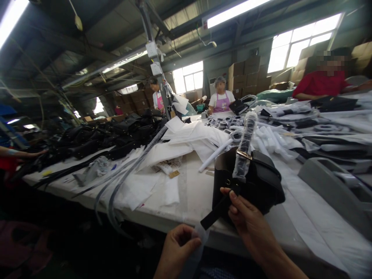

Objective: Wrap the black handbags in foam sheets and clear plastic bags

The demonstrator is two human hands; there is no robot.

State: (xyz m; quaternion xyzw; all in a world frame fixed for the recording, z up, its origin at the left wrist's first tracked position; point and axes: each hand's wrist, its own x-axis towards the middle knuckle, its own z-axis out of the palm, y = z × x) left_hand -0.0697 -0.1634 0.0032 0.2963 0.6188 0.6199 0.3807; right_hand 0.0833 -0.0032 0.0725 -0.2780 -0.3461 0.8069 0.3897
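Note:
A black handbag (250, 182) stands at the table's front edge, its handle (246, 143) wrapped in clear plastic and fitted with a gold buckle (244, 154). My right hand (247, 215) pinches a black strap (216, 213) close to the bag's side, just below a small gold ring. The strap slants down to the left, toward my left hand (183, 244). Between its thumb and fingers, my left hand pinches a translucent plastic sleeve (200, 234) that surrounds the strap's lower end. The sleeve's lower part hangs below the table edge.
White foam sheets (188, 135) and long grey strips (124, 182) lie left of the bag. A grey tape dispenser (328, 190) sits to the right. Black bags (116, 131) are heaped at the far left. Several co-workers are around the table, one in a red top (319, 85).

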